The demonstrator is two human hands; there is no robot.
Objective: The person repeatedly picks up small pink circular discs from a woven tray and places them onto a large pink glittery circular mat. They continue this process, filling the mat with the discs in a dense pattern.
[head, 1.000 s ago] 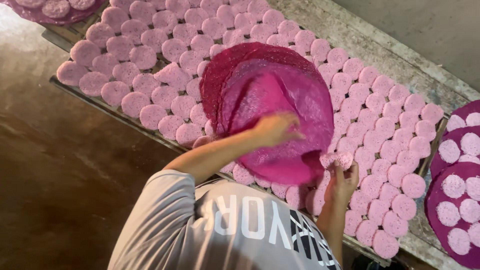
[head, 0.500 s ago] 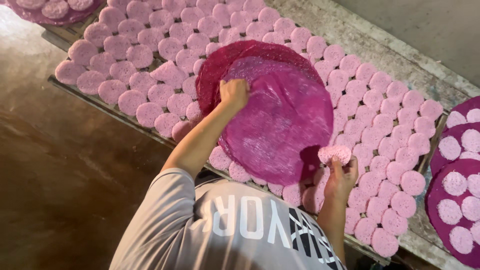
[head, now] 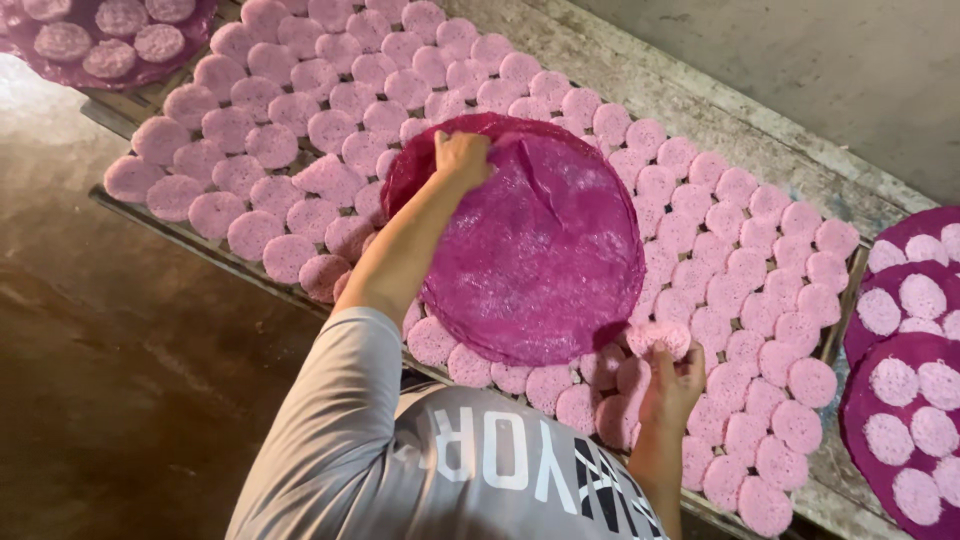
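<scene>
Magenta round sheet (head: 540, 260) lying flat over rows of small pink discs (head: 300, 130) on a long rack (head: 150, 215), covering its middle. Left hand (head: 462, 158) resting on the sheet's far left rim, fingers curled and pinching the edge, arm stretching across the near side of the sheet. Right hand (head: 672, 385) staying apart from the sheet, just beside its near right rim, thumb and fingers closing around one pink disc (head: 658, 338) and lifting it slightly above the neighbours. More pale discs sitting on dark purple round trays (head: 905, 390) at the right edge and on another purple tray (head: 60, 70) in the far left corner. Grey shirt (head: 440, 470) with white lettering filling the bottom. Brown floor (head: 110, 400) showing at the left.
</scene>
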